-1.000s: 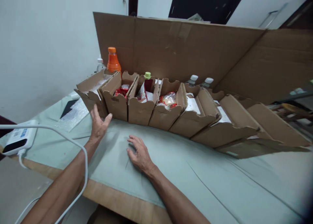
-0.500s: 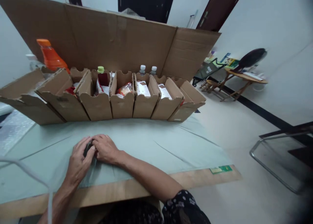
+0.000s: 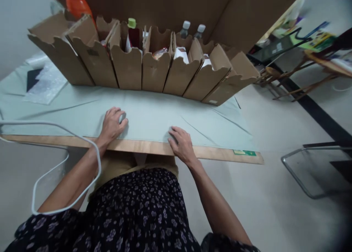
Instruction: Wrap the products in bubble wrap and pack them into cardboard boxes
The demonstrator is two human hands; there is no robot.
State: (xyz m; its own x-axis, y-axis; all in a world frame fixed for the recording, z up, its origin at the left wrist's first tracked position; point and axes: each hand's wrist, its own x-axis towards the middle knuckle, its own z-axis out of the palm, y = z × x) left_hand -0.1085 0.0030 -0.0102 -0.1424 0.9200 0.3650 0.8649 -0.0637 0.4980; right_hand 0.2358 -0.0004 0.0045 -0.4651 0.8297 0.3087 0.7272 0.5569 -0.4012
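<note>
My left hand point(image 3: 112, 124) rests on the pale green cloth point(image 3: 145, 114) with its fingers loosely curved. A gap shows between its thumb and forefinger, and only cloth lies in that gap. Farther right, near the table's front edge, my right hand point(image 3: 181, 144) lies on the same cloth. Its thumb stands off from the bent fingers, and I see nothing held there. The undersides of both hands are hidden.
Cardboard bins point(image 3: 156, 71) stand in a row along the back, holding packets, boxes and bottles. An orange bottle point(image 3: 77, 3) rises at left. Bubble wrap point(image 3: 46, 85) lies on the left. A white cable point(image 3: 97, 160) loops over my left forearm.
My hands, together around a dark spot half a second ago, have come apart, the right one moving right. The view has tilted down, showing more of my lap and less of the back panel.
</note>
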